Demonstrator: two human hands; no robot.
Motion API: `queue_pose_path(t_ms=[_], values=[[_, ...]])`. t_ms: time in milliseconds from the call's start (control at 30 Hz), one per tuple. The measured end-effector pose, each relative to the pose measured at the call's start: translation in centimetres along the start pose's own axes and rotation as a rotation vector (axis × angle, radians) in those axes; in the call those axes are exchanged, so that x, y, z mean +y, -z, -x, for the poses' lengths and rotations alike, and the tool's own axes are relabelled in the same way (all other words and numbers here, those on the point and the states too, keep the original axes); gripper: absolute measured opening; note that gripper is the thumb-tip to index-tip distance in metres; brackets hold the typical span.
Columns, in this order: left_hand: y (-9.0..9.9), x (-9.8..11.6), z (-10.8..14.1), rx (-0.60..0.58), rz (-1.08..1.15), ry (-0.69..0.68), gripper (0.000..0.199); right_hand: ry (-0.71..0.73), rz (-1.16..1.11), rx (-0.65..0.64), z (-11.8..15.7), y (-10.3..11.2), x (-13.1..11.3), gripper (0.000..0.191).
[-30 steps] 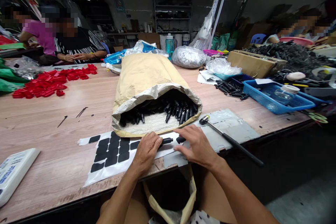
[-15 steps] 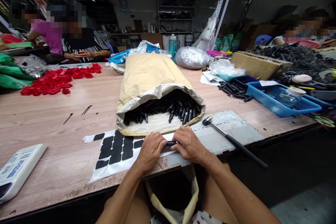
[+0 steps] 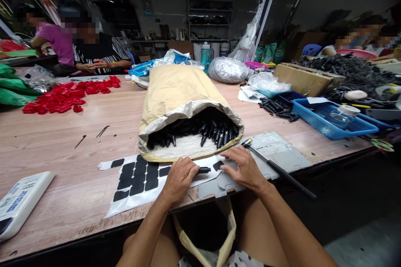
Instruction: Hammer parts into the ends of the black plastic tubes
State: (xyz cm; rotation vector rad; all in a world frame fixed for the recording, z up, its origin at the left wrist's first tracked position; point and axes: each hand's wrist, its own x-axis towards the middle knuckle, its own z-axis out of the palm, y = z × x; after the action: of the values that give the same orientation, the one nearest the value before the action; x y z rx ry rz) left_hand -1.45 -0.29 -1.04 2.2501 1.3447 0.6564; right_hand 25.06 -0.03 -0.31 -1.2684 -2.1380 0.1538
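My left hand [image 3: 181,177] is closed on a slim black tube-like part [image 3: 204,170], whose narrower end points right. To its right, my right hand [image 3: 242,166] has its fingers apart and holds nothing. By its thumb tip is a black sticker [image 3: 217,166] on the white backing sheet [image 3: 114,208]; whether the thumb touches it I cannot tell. Rows of rounded black stickers [image 3: 138,179] cover the sheet's left part. Just beyond my hands lies a paper sack [image 3: 188,85], its mouth facing me, with many similar black parts [image 3: 222,133] inside.
A hammer [image 3: 278,169] lies on a grey board [image 3: 282,150] at right, handle past the table edge. Further right are a blue basket [image 3: 332,127] and piled black parts. Red pieces [image 3: 59,96] and a white device [image 3: 26,204] are at left. An open bag [image 3: 227,242] is at my lap.
My right hand has let go of the black part's right end, moved right and opened. The black sticker beside it now shows. My left hand keeps its hold.
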Motion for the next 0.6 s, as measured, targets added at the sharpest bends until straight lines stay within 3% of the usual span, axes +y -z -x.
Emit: queue_pose_path(t_ms=[133, 233, 300, 367, 433, 500, 600], values=[[0.3, 0.3, -0.1, 0.018, 0.007, -0.006, 0.041, -0.058, -0.013, 0.005, 0.4, -0.2, 1.4, 0.019], [0.8, 2.4, 1.0, 0.022, 0.047, -0.031, 0.033, -0.067, -0.043, 0.010, 0.6, -0.5, 1.6, 0.018], [1.0, 4.5, 2.6, -0.053, 0.108, -0.068, 0.027, -0.057, -0.042, 0.009, 0.7, -0.5, 1.6, 0.017], [0.5, 6.4, 4.6, -0.227, 0.175, -0.115, 0.023, -0.049, -0.033, 0.005, 0.7, -0.5, 1.5, 0.016], [-0.8, 7.2, 6.4, -0.426, 0.180, -0.113, 0.017, -0.045, -0.021, 0.007, 0.8, -0.5, 1.4, 0.015], [-2.9, 6.5, 7.6, -0.543, 0.086, 0.005, 0.011, -0.042, -0.011, 0.016, 0.9, -0.6, 1.3, 0.015], [-6.3, 4.1, 7.6, -0.547, -0.043, 0.254, 0.014, -0.039, -0.007, 0.025, 0.9, -0.7, 1.3, 0.015]])
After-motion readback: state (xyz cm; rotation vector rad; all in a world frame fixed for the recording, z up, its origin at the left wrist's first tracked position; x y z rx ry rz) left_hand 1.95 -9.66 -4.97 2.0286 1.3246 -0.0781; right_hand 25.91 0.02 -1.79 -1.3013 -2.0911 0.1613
